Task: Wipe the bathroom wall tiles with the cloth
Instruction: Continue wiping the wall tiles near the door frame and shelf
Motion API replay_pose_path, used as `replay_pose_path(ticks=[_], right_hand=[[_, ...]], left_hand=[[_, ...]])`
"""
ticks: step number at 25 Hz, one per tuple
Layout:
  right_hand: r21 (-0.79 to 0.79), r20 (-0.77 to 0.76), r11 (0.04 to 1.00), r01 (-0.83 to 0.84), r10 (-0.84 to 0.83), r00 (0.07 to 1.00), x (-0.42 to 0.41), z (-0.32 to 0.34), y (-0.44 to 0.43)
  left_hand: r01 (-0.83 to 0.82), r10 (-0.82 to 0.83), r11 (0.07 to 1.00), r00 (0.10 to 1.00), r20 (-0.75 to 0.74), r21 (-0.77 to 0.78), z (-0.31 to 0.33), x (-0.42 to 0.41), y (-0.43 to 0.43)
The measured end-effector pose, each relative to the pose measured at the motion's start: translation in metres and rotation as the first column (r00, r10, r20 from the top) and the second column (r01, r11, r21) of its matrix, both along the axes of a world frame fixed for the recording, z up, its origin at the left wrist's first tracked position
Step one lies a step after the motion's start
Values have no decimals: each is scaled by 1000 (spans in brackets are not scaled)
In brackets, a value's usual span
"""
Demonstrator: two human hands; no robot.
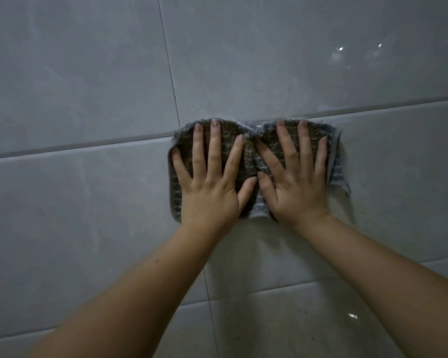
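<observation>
A person's two bare hands press a cloth point(248, 153) flat against grey bathroom wall tiles point(88, 215). The cloth is dark and brown-flecked with a paler grey-blue edge point(338, 161). It lies just below a long horizontal grout line point(75, 147), and its upper edge reaches that line and covers a short stretch of it.

The left hand point(210, 187) lies palm-down on the cloth's left half. Its fingers point(214, 151) are straight and fanned apart, the tips pointing up toward the grout line. The right hand point(295, 187) lies the same way on the right half, fingers point(305, 148) spread and flat. Neither hand curls round the fabric or pinches it.

The two thumbs nearly meet below the grout line at the middle of the cloth, where the fabric bunches into a fold between the hands. The heels of both palms sit at the cloth's lower edge. The grey-blue edge shows beyond the right hand's little finger.

Both bare forearms, left point(140, 280) and right point(373, 267), reach up from the bottom of the view toward the grout line.

Above that line a vertical joint point(170, 68) separates two large glossy tiles. Small bright reflections point(340, 49) glint high above the line on the right-hand tile.
</observation>
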State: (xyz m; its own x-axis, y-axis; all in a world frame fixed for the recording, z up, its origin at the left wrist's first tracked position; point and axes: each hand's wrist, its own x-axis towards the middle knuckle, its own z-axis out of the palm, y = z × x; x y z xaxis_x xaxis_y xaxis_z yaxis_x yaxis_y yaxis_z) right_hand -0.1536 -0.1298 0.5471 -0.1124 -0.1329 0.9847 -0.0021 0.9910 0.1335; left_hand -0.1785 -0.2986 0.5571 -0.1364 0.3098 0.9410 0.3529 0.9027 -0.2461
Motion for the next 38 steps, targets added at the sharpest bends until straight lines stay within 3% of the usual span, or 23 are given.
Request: replay_pose_path(ticks=[9,14,18,20,24,29,33,36,38], right_hand=[[10,163,997,80,-81,983,12,-33,-5],[-2,355,989,147,-137,925,28,-47,-15],[-194,527,974,118,1,850,49,-45,-28],[-316,548,945,89,105,830,56,-49,-37],[-351,514,933,81,120,850,51,-42,-31],[-361,270,932,19,85,959,23,1,8],[-147,107,988,55,-39,993,15,9,70],[-89,38,993,80,-77,996,19,-37,101],[-73,73,992,104,-98,992,22,-68,109]], left_hand=[[-34,43,996,992,117,-77,-32,7,-16],[-71,110,989,943,313,-133,-50,20,-30],[-2,108,978,860,499,-208,-39,31,-37],[13,58,984,918,392,-176,-43,27,-38],[7,21,987,985,171,-162,-44,18,-34],[29,-28,999,998,53,-19,-7,7,19],[43,-42,998,999,-22,45,2,5,68],[72,-72,997,997,-42,-7,-45,8,90],[53,-53,998,999,-1,-18,-78,13,98]])
